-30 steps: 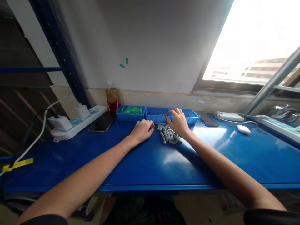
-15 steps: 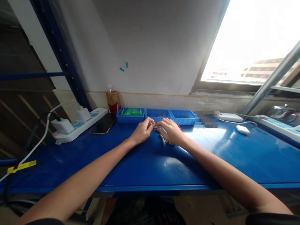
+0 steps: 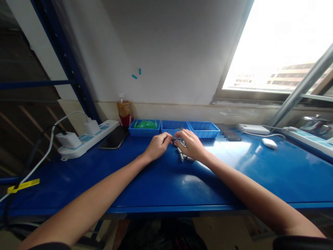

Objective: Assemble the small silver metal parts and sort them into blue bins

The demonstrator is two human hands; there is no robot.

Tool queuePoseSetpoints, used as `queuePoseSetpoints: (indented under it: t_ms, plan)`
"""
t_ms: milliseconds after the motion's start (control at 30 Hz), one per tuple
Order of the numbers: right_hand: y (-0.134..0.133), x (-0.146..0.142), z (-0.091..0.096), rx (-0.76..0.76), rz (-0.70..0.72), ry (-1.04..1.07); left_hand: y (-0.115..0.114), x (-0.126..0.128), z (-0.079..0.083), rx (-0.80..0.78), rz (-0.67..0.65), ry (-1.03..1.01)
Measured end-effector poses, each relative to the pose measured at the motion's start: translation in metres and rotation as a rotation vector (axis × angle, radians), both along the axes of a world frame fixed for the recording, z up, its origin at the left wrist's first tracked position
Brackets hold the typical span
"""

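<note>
My left hand (image 3: 158,147) is closed, thumb and index finger pinched at its right side; whatever small thing they hold is hidden or too small to name. Close on its right, my right hand (image 3: 191,145) curls over a small heap of slim silver metal pieces (image 3: 180,155). Its thumb and bent fingers face the left fingertips, with a small dark piece between the two hands. The back of the hand hides part of the heap. Behind the hands stand three blue bins: one with green pieces (image 3: 146,124), a middle bin (image 3: 173,124) with a few small parts, and a right bin (image 3: 205,130).
A phone (image 3: 114,138) and a power strip (image 3: 96,135) with chargers lie at left. A drink bottle (image 3: 125,110) stands by the wall. At right are a white box-shaped device (image 3: 255,130) with a cable, a small white case (image 3: 269,143) and another power strip (image 3: 310,140).
A silver stick-like piece that lay between both hands no longer spans them. My right fingers have lifted and parted slightly from the thumb, showing more of the heap. My left hand has barely moved.
</note>
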State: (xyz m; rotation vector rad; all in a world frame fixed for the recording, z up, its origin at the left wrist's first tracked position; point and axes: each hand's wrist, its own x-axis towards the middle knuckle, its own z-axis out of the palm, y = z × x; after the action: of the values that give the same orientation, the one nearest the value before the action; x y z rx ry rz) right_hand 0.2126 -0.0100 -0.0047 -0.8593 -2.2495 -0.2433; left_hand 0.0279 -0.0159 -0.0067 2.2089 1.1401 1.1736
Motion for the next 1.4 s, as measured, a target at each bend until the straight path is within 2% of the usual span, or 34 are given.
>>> queuePoseSetpoints:
  t_ms: [100,167,367,500,600,767,867,1133,1400]
  plan:
    - [0.002,0.002,0.004,0.017,0.015,-0.024,0.002,0.000,-0.002,-0.017,-0.029,0.021]
    - [0.008,0.006,0.006,0.045,-0.034,-0.004,0.006,0.001,-0.007,0.006,-0.037,0.082]
    - [0.048,0.025,-0.005,0.131,-0.377,0.098,0.013,0.007,-0.018,0.159,-0.022,0.456]
    - [0.057,0.030,-0.012,0.165,-0.510,0.059,0.011,0.006,-0.014,0.138,0.098,0.518]
    - [0.046,0.024,-0.010,0.139,-0.453,0.025,0.012,0.003,-0.014,0.129,0.125,0.457]
    - [0.017,0.009,-0.005,0.003,-0.100,-0.096,0.016,-0.002,-0.016,0.031,0.058,0.156]
    - [0.008,0.003,-0.005,-0.032,0.028,-0.134,0.015,-0.003,-0.014,-0.006,0.032,0.028]
    - [0.008,0.002,-0.002,-0.024,0.022,-0.062,0.006,-0.001,-0.006,-0.046,-0.073,-0.053]
    - [0.004,0.001,-0.001,-0.017,-0.006,0.001,0.002,0.001,-0.003,-0.016,-0.017,-0.032]
